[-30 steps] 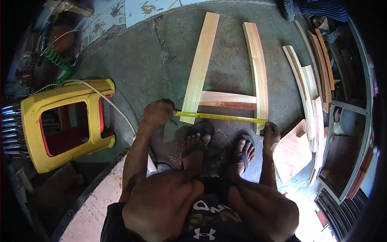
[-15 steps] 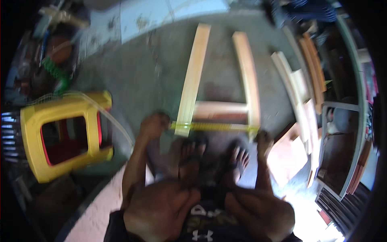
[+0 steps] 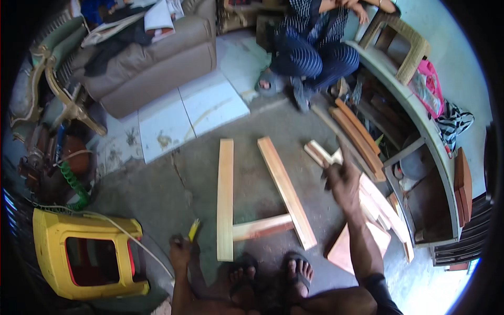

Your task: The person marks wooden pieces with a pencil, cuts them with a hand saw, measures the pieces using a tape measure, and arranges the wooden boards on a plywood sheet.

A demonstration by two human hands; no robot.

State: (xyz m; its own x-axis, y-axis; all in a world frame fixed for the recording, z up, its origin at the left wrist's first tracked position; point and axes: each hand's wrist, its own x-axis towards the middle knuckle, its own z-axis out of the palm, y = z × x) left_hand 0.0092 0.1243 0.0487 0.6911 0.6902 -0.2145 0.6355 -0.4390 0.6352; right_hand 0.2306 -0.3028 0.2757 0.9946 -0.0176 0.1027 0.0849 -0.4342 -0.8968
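On the grey floor (image 3: 157,202), two long planks are lying side by side, the left plank (image 3: 225,199) and the right plank (image 3: 286,191), narrowing toward each other at their far ends. A short crosspiece (image 3: 262,227) is bridging them toward the near end, apparently meeting the inner edge of both. Left of the left plank and apart from it, the left hand (image 3: 180,251) is holding a yellow tape measure (image 3: 193,229), its fingers curling closed around it; only a short yellow part is showing. Well to the right, the right hand (image 3: 345,184) is hanging over the pale strips (image 3: 386,202), half open and gripping nothing visible, its forefinger pointing toward the far side and its other fingers bending loosely. A squarish board (image 3: 357,247) is lying nearer, partly behind the right forearm. Two sandalled feet (image 3: 243,275) are standing just beyond the near ends of the planks. At the near left, a yellow plastic shell (image 3: 123,262) is sitting with a pale cord (image 3: 134,239) running across it. On the far side, a person (image 3: 299,58) in striped trousers is sitting, right of a brown sofa (image 3: 157,68).
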